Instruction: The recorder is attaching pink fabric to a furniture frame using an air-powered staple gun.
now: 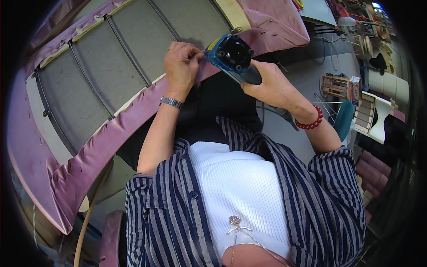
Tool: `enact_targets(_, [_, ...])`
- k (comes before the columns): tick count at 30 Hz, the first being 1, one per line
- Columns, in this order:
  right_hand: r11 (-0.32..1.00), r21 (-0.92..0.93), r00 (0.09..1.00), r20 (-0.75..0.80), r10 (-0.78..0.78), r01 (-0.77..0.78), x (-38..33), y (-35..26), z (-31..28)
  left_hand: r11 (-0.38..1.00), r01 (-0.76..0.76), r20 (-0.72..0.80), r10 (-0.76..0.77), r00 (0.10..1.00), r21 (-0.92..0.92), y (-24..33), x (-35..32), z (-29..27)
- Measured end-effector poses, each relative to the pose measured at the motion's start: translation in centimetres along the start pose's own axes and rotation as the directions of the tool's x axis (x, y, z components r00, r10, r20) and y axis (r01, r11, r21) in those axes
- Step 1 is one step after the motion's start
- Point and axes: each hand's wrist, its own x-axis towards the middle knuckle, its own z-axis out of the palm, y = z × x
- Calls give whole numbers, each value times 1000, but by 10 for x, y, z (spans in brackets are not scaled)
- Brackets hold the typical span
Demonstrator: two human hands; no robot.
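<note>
Head view, fingers: left hand [181, 66] pinches the mauve fabric edge [133, 113] flat on the frame rim, fingertips closed on the cloth just beside the tool's nose.
Right hand: right hand [272, 88] is wrapped shut round the grip of the blue staple gun [232, 54], its nose at the fabric right of the left fingertips.
Fabric: mauve cloth is pulled over the rim of an upturned seat frame [80, 75], running from far right down to near left; a row of staples shows along the near-left stretch.
Frame: grey webbing panel with dark wire springs across it, pale wood rim at the far edge.
Wrists: metal watch [171, 103] on the left, red bead bracelet [310, 123] on the right.
Surroundings: small wooden frames [337, 86] and pale panels lie on the floor, far right.
Handling note: judged from the grip, cloth should be kept taut and smooth, fingertips kept clear of the nose, tool seated square on the rim.
</note>
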Motion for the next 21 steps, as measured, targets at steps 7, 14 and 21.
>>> enact_targets(7, [999, 36, 1000, -14, -25, 25, -17, 2, -4, 996, -65, 122, 56, 991, 66, -8, 20, -10])
enact_targets(14, [997, 77, 999, 37, 27, -30, -7, 1, -4, 996, -65, 170, 54, 984, 63, -5, 33, -10])
enact_targets(21, [999, -15, 999, 14, -40, 40, 8, -6, -10, 996, -29, 211, 10, 977, 89, -8, 37, -10])
